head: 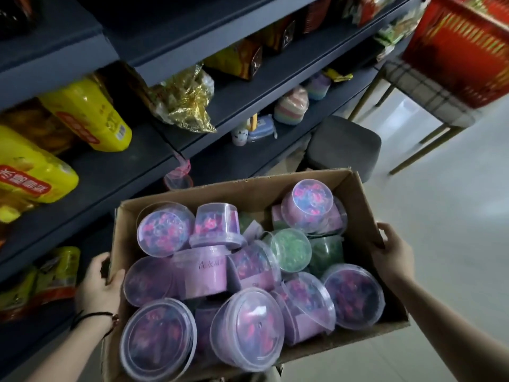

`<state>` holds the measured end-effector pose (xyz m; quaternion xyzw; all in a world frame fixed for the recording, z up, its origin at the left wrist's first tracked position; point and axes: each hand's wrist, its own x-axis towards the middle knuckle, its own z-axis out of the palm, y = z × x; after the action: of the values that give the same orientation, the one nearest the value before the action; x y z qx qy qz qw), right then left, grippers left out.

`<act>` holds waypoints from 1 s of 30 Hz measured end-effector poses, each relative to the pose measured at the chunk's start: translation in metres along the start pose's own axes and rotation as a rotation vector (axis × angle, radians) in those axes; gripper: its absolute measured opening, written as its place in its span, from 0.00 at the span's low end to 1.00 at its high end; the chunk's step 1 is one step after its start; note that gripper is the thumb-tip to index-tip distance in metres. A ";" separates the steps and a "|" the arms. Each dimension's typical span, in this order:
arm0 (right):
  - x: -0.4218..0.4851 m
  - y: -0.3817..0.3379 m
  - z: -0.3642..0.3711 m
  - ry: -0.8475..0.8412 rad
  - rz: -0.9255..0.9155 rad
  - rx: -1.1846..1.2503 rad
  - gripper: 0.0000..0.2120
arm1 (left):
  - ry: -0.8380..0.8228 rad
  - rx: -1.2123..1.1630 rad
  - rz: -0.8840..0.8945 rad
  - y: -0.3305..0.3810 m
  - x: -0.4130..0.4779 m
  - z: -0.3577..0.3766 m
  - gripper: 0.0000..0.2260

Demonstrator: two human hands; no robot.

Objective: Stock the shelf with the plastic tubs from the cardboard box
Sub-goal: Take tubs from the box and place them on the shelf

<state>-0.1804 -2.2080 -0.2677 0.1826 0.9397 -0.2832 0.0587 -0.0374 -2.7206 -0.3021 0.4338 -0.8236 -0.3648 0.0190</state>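
In the head view we hold the box at lower centre, left hand and right hand each gripping a side wall, tubs heaped inside, so stocking the shelf at left looks unstarted.

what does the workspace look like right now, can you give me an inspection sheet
surface: dark shelf, bare stretch beside yellow bags
job's things: cardboard box full of jumbled lidded plastic tubs, mostly purple, a few green tubs
clutter: gold foil pack and pastel containers on the shelves
grippers: left hand grips the box's left edge; right hand grips its right edge
cables: nothing seen
surroundings: grey stool, chair bearing a red patterned box, pale floor
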 end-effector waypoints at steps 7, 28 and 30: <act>0.020 0.010 0.006 0.024 -0.006 -0.027 0.22 | 0.085 0.044 0.059 0.001 0.018 0.024 0.20; -0.040 -0.062 0.017 -0.122 -0.270 0.094 0.33 | -0.194 0.094 0.295 0.117 -0.085 0.041 0.25; -0.035 -0.081 0.029 -0.204 -0.210 0.197 0.37 | -0.258 0.096 0.163 0.134 -0.084 0.057 0.35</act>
<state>-0.1777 -2.2976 -0.2435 0.0585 0.9105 -0.3955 0.1057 -0.0988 -2.5779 -0.2375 0.3153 -0.8682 -0.3750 -0.0782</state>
